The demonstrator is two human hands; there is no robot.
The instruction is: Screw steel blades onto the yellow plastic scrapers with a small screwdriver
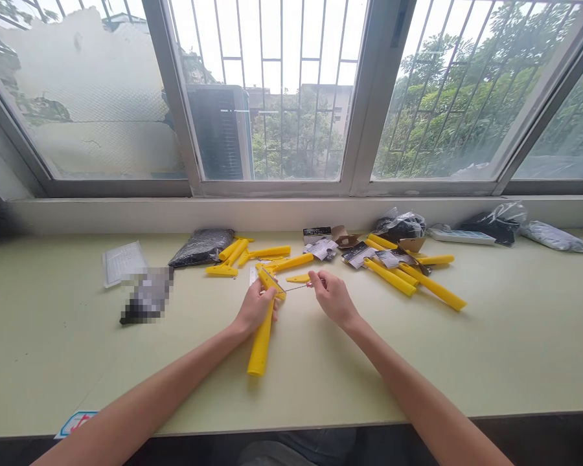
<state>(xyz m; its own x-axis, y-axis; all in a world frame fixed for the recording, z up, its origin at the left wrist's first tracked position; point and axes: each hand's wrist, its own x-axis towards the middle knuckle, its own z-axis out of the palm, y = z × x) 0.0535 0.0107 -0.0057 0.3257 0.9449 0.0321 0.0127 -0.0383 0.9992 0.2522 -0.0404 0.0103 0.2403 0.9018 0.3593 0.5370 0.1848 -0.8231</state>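
My left hand point(256, 307) is closed around the head end of a yellow scraper point(260, 346), whose long handle points down toward me. In my right hand point(335, 299) is a thin screwdriver point(297, 287), its reddish handle mostly hidden by the fingers. The shaft reaches left to the side of the scraper head; whether the tip sits in a screw is too small to tell. Just beyond the hands lies a loose yellow blade-cover-like piece point(298, 279). Another yellow scraper point(291, 262) rests behind the left hand, and more scrapers point(223, 266) lie to its left.
Several yellow handles point(391, 277) and printed cards point(359, 254) are heaped at right. A black plastic packet point(204, 246), a clear tray point(123, 263) and a blurred dark packet point(148, 298) lie at left. Bagged items point(399, 224) line the back below the window point(272, 188).
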